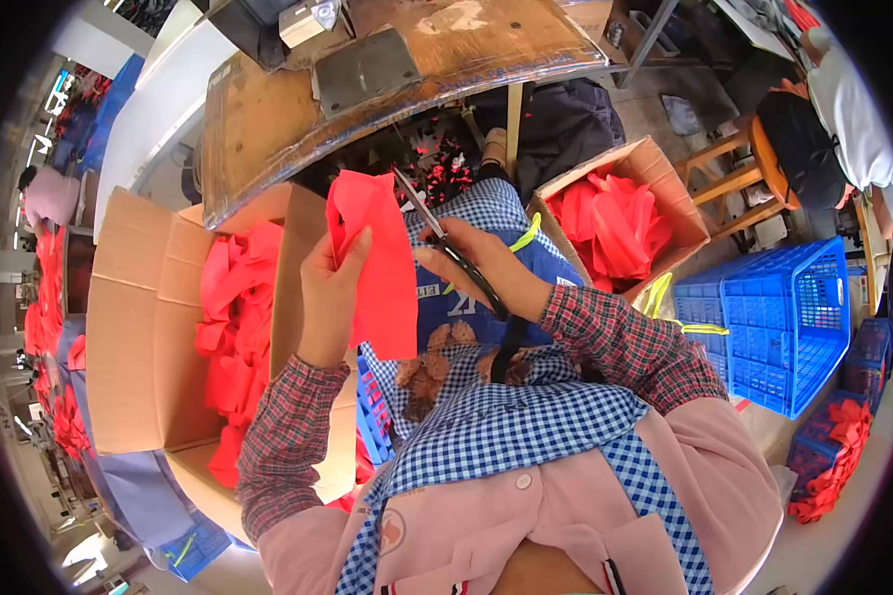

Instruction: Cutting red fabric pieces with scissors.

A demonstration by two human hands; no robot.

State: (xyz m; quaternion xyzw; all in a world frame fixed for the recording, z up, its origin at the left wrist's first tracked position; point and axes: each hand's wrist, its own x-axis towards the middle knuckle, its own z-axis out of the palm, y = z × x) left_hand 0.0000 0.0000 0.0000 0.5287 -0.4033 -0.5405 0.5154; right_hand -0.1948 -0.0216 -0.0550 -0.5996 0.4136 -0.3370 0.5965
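My left hand (331,302) grips a red fabric piece (382,268) between thumb and fingers; the cloth looks folded at the top and hangs down over my lap. My right hand (501,266) is closed around black-handled scissors (472,275). Their metal blades point up and to the left, close beside the upper right edge of the cloth. Whether the blades touch it, I cannot tell. Below both hands lies my blue-and-white checked apron (511,446).
Left of me stands an open cardboard box (129,327) with red fabric pieces (243,317). Another cardboard box (680,188) at the right holds more. A worn wooden table (466,55) is ahead; blue crates (764,317) and a wooden stool (739,169) stand to the right.
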